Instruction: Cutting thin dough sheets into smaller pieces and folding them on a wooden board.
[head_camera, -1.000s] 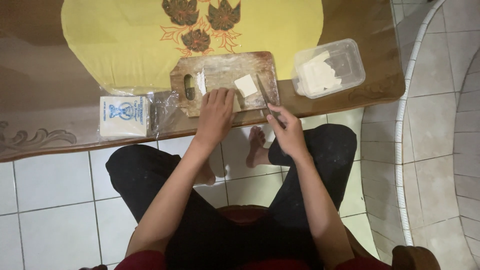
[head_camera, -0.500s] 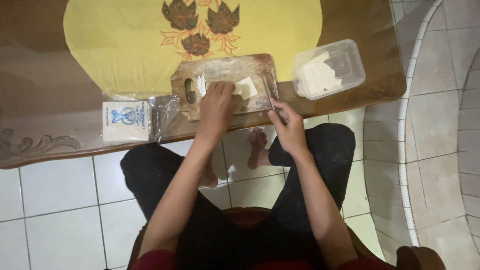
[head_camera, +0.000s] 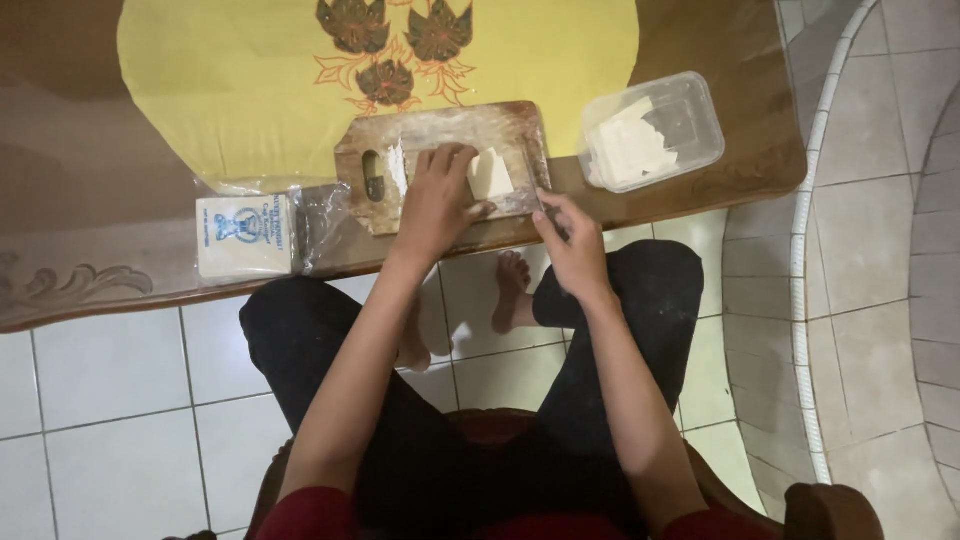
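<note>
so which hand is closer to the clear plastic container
Right. The right hand is at the cutting board's near corner, just short of the clear plastic container. The left hand rests mid-board, farther away.

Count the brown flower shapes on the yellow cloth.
3. One at upper left, one at upper right, and one below between them, all near the yellow cloth's middle top. The top two are cut by the picture's edge; more may lie beyond.
</note>
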